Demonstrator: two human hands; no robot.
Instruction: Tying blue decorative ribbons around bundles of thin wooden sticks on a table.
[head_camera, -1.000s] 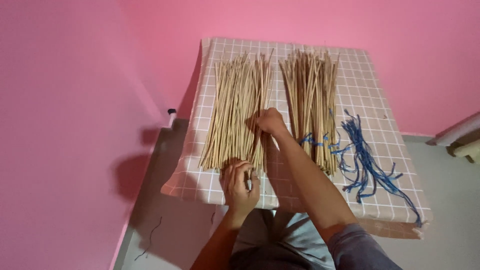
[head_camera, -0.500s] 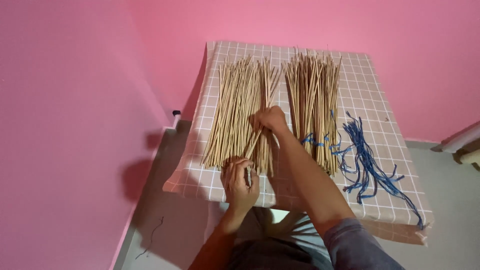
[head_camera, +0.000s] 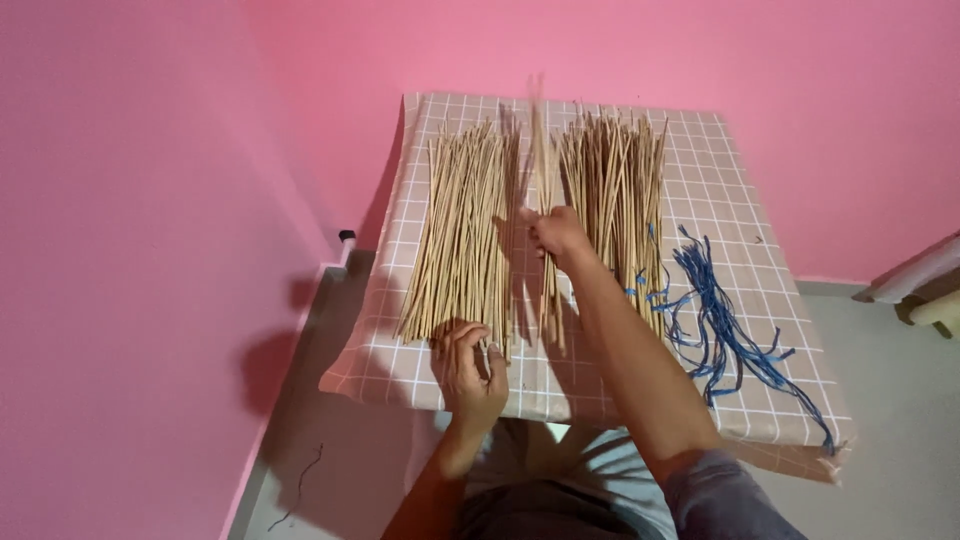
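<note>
My worktop (head_camera: 700, 190), under a checked cloth, stands against pink walls (head_camera: 150, 200) on a grey floor (head_camera: 900, 400). My right hand (head_camera: 556, 232) is clamped on a few thin sticks (head_camera: 540, 150) between two stick piles; my left hand (head_camera: 468, 372) pinches the left pile's (head_camera: 465, 230) near ends

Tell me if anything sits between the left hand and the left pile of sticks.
Nothing visible does. The left hand already rests at the near end of the left pile of sticks; the right hand grips a separate small bunch.
</note>
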